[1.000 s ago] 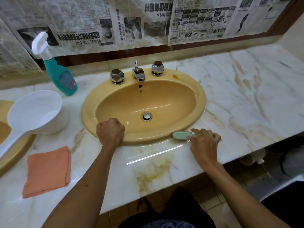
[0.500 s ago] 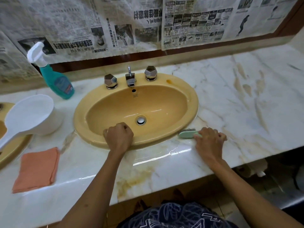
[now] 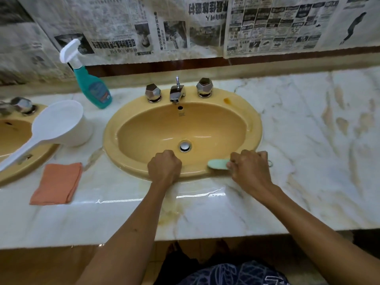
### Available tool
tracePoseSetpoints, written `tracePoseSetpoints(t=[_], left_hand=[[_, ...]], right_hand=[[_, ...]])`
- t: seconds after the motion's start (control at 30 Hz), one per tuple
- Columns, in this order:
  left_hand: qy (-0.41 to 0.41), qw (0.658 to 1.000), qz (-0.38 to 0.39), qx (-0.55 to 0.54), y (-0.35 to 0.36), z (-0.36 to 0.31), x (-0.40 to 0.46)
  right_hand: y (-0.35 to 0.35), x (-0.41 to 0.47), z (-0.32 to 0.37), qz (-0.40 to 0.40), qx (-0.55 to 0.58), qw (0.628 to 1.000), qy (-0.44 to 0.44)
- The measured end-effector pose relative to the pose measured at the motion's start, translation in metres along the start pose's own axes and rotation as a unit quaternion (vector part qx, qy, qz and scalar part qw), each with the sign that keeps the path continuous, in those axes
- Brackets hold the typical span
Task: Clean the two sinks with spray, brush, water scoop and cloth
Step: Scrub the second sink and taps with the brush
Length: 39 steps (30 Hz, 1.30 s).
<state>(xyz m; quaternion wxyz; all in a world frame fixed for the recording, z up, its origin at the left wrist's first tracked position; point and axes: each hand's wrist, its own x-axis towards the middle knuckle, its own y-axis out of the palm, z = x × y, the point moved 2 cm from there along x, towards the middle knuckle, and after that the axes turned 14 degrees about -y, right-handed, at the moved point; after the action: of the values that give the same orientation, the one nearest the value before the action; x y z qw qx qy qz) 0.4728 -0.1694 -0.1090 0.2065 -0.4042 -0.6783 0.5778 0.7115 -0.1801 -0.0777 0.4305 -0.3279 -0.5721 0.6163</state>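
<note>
Right hand (image 3: 249,168) is curled round one mint brush (image 3: 218,163) on the near rim of the sink (image 3: 255,128); the fisted left hand (image 3: 164,166) rests there. Two sinks are counted, the second sink (image 3: 12,132) at left, with one spray bottle (image 3: 90,85), one scoop (image 3: 57,124) and one cloth (image 3: 58,183).

Your right hand (image 3: 249,169), gripping the pale green plastic brush (image 3: 218,163), now sits further left along the near rim of the yellow oval sink (image 3: 255,124), so the brush head lies on the rim rather than at its outer edge. Your fisted left hand (image 3: 164,166) now rests nearer the drain.
</note>
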Motion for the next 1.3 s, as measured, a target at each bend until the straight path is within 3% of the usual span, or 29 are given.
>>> tracePoseSetpoints(t=[0.13, 0.23, 0.33, 0.47, 0.57, 0.63, 0.73, 0.8, 0.9, 0.97, 1.07, 1.13, 1.3], left_hand=[[-0.005, 1.000, -0.012, -0.007, 0.002, 0.000, 0.001], [-0.014, 1.000, -0.021, -0.013, 0.003, 0.000, 0.001], [-0.026, 0.999, -0.026, -0.016, 0.002, -0.001, 0.001], [-0.027, 0.999, -0.019, -0.016, 0.002, -0.003, 0.000], [-0.023, 0.999, -0.017, -0.023, 0.001, -0.003, 0.000], [-0.020, 0.999, -0.017, -0.041, 0.001, -0.002, 0.000], [-0.030, 0.997, -0.020, -0.073, 0.000, 0.000, 0.000], [-0.038, 0.995, -0.024, -0.087, 0.000, 0.001, -0.001], [-0.038, 0.995, -0.028, -0.093, 0.000, 0.001, 0.000], [-0.039, 0.994, -0.029, -0.097, -0.001, 0.001, -0.001], [-0.043, 0.994, -0.024, -0.101, -0.001, 0.001, -0.001], [-0.043, 0.994, -0.026, -0.097, 0.000, 0.000, -0.001], [-0.038, 0.995, -0.032, -0.084, 0.000, 0.000, -0.002]], right_hand=[[-0.007, 0.037, 0.031, 0.069, -0.043, 0.985, -0.151], [-0.020, 0.080, -0.023, 0.150, -0.130, 0.974, -0.109], [-0.022, 0.104, -0.056, 0.236, -0.045, 0.968, -0.078], [0.012, 0.111, -0.001, 0.270, 0.137, 0.937, -0.176], [0.023, 0.128, 0.018, 0.308, 0.207, 0.896, -0.244], [0.020, 0.142, 0.002, 0.359, 0.205, 0.874, -0.254], [0.022, 0.154, -0.020, 0.431, 0.118, 0.868, -0.217], [0.037, 0.154, -0.011, 0.434, 0.102, 0.872, -0.203], [0.053, 0.150, 0.021, 0.388, 0.226, 0.865, -0.223], [0.045, 0.155, 0.020, 0.403, 0.274, 0.849, -0.206], [0.035, 0.163, -0.010, 0.474, 0.163, 0.843, -0.196], [0.042, 0.164, -0.018, 0.475, 0.083, 0.854, -0.195], [0.056, 0.152, 0.027, 0.379, 0.187, 0.866, -0.268]])
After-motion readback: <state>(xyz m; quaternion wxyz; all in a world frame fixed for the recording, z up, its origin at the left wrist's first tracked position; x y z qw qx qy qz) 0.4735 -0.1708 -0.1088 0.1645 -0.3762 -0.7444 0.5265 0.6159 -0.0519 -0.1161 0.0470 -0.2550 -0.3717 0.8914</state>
